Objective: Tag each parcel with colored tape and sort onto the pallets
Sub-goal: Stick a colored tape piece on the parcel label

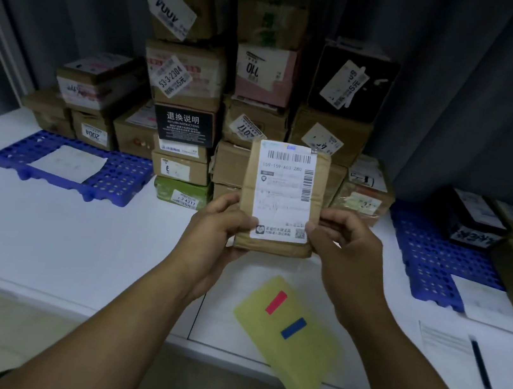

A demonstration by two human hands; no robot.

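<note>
Both hands are holding a flat, rectangular brown-paper parcel (283, 198) upright, with its white barcode label facing the camera. The left hand (221, 222) is curling its fingers round the lower left edge, and the right hand (345, 237) is pinching the lower right edge. Below the fingers a smooth yellow sheet (293, 359) is lying on the white table (60, 231), carrying a red tape strip (276, 302) and a blue tape strip (293, 328). Beyond the fingertips a stack of taped cardboard boxes (191, 84) is rising against a pleated grey curtain (466, 75). A perforated blue plastic left pallet (125, 171) is lying left of the fingers. To their right, the right pallet (423, 249) is carrying boxes. A dark pen (484, 375) is lying near the right wrist.
</note>
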